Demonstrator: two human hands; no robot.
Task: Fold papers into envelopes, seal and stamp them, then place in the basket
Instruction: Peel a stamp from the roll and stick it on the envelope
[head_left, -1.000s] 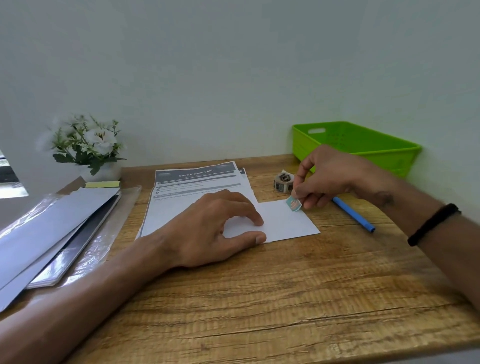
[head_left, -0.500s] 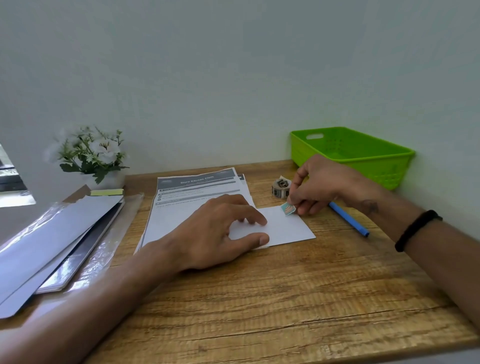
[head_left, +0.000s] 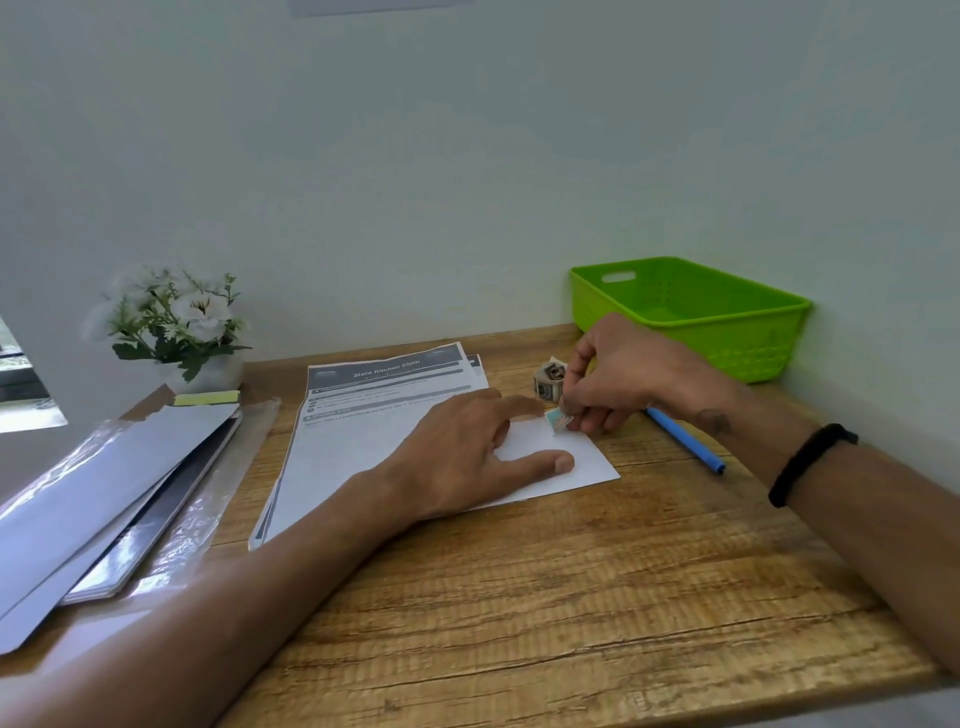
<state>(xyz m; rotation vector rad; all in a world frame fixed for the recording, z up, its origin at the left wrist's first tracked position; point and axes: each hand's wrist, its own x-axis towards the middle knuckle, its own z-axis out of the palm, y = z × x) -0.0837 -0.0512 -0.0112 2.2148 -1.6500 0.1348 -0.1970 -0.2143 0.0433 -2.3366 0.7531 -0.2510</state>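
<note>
A white envelope (head_left: 582, 460) lies on the wooden desk, partly over a stack of printed papers (head_left: 374, 405). My left hand (head_left: 467, 452) presses flat on the envelope, fingers spread. My right hand (head_left: 613, 376) pinches a small teal stamp (head_left: 557, 418) at the envelope's far right corner. A roll of stamps (head_left: 548, 382) stands just behind that corner. The green basket (head_left: 727, 332) sits at the back right against the wall, and its inside looks bare.
A blue pen (head_left: 685, 440) lies right of the envelope. A pile of envelopes in clear plastic (head_left: 104, 499) covers the left side. A potted white flower (head_left: 176, 332) and a yellow sticky pad (head_left: 207, 398) stand at the back left.
My right hand has brought the stamp leftward and down onto the envelope's far corner. My left hand stays pressed on the envelope. The camera has tilted slightly.
</note>
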